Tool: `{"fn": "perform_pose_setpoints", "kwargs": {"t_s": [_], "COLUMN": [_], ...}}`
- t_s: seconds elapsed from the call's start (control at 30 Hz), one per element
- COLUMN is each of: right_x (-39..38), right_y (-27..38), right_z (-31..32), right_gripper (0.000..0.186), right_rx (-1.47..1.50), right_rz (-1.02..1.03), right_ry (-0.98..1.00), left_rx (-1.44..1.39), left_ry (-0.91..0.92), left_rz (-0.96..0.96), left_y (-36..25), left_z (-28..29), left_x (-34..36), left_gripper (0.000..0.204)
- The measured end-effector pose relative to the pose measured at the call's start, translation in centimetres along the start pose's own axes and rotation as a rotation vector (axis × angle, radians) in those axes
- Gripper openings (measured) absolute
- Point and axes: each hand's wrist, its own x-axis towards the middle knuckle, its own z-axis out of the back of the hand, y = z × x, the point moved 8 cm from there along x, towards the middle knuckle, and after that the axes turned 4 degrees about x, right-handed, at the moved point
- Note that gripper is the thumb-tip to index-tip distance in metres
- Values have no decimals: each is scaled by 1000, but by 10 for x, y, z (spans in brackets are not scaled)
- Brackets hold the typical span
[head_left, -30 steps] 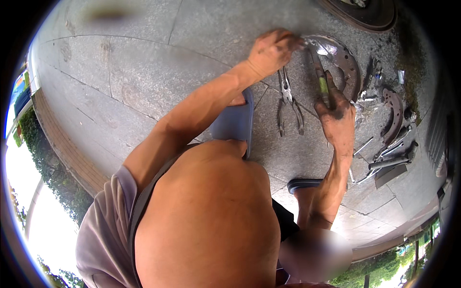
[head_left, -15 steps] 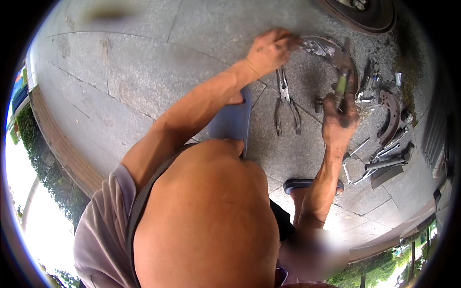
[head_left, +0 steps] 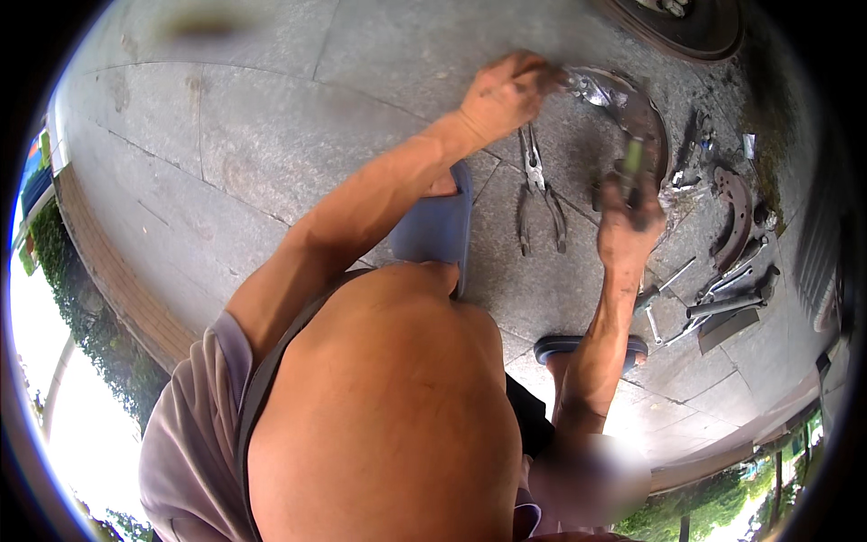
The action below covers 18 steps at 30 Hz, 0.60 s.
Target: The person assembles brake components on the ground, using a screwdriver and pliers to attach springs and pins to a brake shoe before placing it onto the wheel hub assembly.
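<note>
My left hand point(head_left: 511, 93) is closed on the near-left end of a curved brake shoe point(head_left: 652, 122), which arcs away to the right just above the pavement. Shiny metal parts show beside those fingers. Fingers wrapped, my right hand point(head_left: 629, 221) grips a tool with a green handle point(head_left: 635, 158). Motion smears this tool, and its far end cannot be made out against the shoe. On the ground between my hands lie pliers point(head_left: 535, 167) with their handles spread toward me. A second brake shoe point(head_left: 733, 221) rests to the right of my right hand.
Several wrenches and metal rods point(head_left: 722, 307) lie at the right, with small parts point(head_left: 700, 140) above them. A round brown metal drum point(head_left: 722, 45) sits at the far right. My sandals point(head_left: 433, 230) stand on the stone paving, below my hands.
My right hand has shifted slightly left and toward me with the green-handled tool, which stays blurred. My left hand has barely moved and still holds the brake shoe.
</note>
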Motion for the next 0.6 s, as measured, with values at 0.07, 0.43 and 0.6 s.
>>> {"fn": "perform_pose_setpoints", "kwargs": {"t_s": [0.07,0.43,0.6], "right_x": [-3,-11,-9], "right_y": [13,-15,30], "right_z": [-27,-20,-44], "right_gripper": [57,44,66], "right_rx": [-219,4,-163], "right_rz": [210,122,189], "right_ry": [166,75,210], "left_rx": [2,141,-23], "left_ry": [-51,51,-20], "left_rz": [-73,-63,27], "left_y": [0,-5,12], "left_z": [6,5,6], "left_x": [1,6,-10], "left_gripper": [41,40,41]}}
